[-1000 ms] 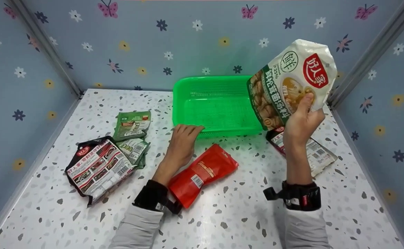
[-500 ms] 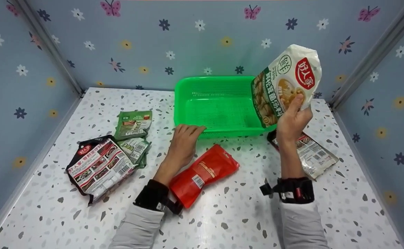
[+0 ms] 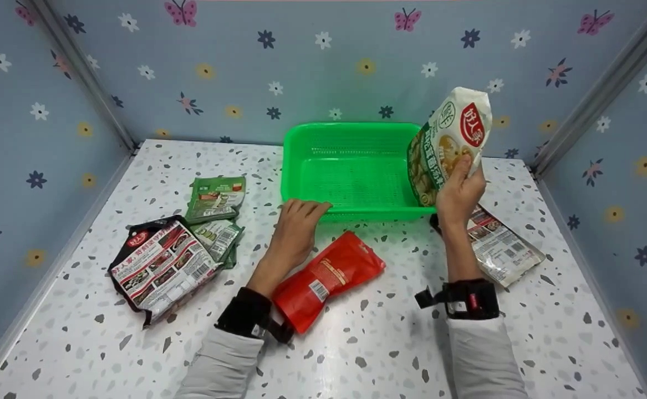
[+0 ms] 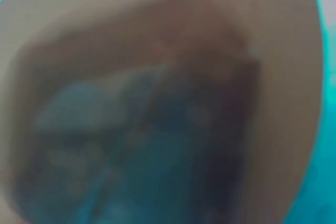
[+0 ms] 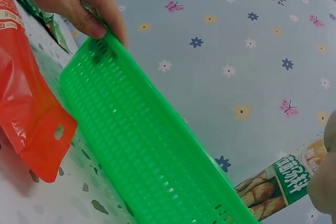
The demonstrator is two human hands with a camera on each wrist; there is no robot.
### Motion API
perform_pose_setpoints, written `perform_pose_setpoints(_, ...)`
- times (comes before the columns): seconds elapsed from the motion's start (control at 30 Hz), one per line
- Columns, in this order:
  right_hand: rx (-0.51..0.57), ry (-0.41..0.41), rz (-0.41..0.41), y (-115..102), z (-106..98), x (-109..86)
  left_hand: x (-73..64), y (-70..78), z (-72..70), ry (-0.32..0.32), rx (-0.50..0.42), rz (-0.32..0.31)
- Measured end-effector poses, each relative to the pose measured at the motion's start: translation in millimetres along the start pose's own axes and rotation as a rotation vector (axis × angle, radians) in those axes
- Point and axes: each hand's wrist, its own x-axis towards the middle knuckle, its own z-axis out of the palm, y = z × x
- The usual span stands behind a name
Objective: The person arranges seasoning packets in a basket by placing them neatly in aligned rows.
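l hand (image 3: pixel 294 230) grips grn basket (image 3: pixel 378 211), r hand (image 3: pixel 460 194) wht pkt (image 3: pixel 449 136)

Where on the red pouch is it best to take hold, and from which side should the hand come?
I would pinch the red pouch by its hole-punched end, coming from the person's right. That end looks like a thin, flat flap, and it points to the right, away from the left forearm. The opposite end is crowded by the black wrist band.

One basket (image 3: pixel 367 212), two hands (image 3: pixel 294 233), at least six packets (image 3: pixel 329 277)
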Motion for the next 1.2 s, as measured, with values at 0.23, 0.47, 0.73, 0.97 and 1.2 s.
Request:
perform_pose_setpoints(0.23, -0.198, -0.119, 0.027, 15.9, -0.7, 1.5, 0.1, -0.1, -1.9, -0.008, -0.010, 0.003)
perform_pose_setpoints(0.47, -0.308, -0.146, 0.049, 22.6, -4.3, 4.8, 0.2, -0.3, -3.1, -0.038, 0.001, -0.011)
perform_pose_setpoints(0.73, -0.267, -0.046, -0.036, 23.0, -6.4, 11.3, -0.1, 0.8, -3.6, -0.060, -0.005, -0.019)
perform_pose_setpoints(0.97, -0.348, -0.115, -0.045, 30.5, -7.1, 11.6, -0.4, 4.3, -4.2, -0.078, -0.030, -0.016)
perform_pose_setpoints(1.2, -0.405, -0.190, -0.030, 32.6, -9.3, 11.9, -1.2, 4.1, -4.8, -0.068, -0.025, -0.011)
